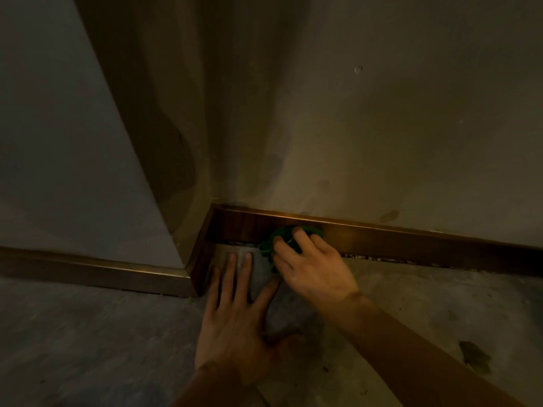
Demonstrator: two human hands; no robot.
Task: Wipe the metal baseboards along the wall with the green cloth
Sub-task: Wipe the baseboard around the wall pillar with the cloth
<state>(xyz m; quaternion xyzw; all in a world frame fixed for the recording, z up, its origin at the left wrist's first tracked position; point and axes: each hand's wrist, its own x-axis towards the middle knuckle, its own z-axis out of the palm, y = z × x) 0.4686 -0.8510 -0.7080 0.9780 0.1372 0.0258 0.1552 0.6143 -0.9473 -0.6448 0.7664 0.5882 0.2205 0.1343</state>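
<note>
A bronze-coloured metal baseboard (pixel 411 240) runs along the foot of the wall from an inner corner toward the right. A second baseboard (pixel 97 270) continues to the left around an outer corner. My right hand (pixel 311 265) presses a crumpled green cloth (pixel 269 245) against the baseboard just right of the inner corner; most of the cloth is hidden under the fingers. My left hand (pixel 238 315) lies flat on the floor with its fingers spread, pointing at the corner and holding nothing.
The grey concrete floor (pixel 102 333) carries a dark stain (pixel 476 355) at the right. A dim, marked wall (pixel 382 127) rises above the baseboard. A narrow gap with debris (pixel 379 259) shows under the right baseboard.
</note>
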